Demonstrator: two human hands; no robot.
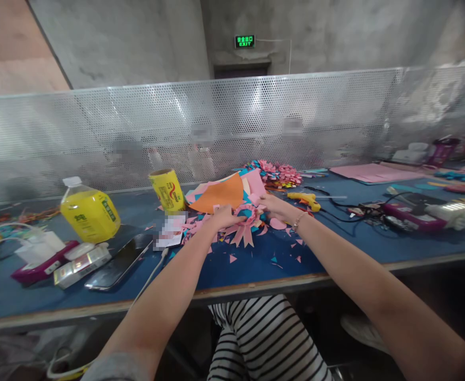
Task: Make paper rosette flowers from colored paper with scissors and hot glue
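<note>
A pink paper flower with long pointed petals (243, 228) lies on the blue table (335, 254) amid pink, orange and teal paper scraps. My left hand (221, 217) rests on the flower's left side with its fingers curled over the paper. At the flower's upper right, my right hand (275, 206) pinches its edge; a thin bracelet is on that wrist. An orange paper sheet (220, 194) lies just behind both hands.
A yellow drink bottle (89, 211), a yellow can (167, 189), a phone (115, 264) and small boxes sit at the left. A yellow glue gun (304, 199) with cables lies to the right, finished paper flowers (275, 172) behind. A perforated metal screen (232, 121) backs the table.
</note>
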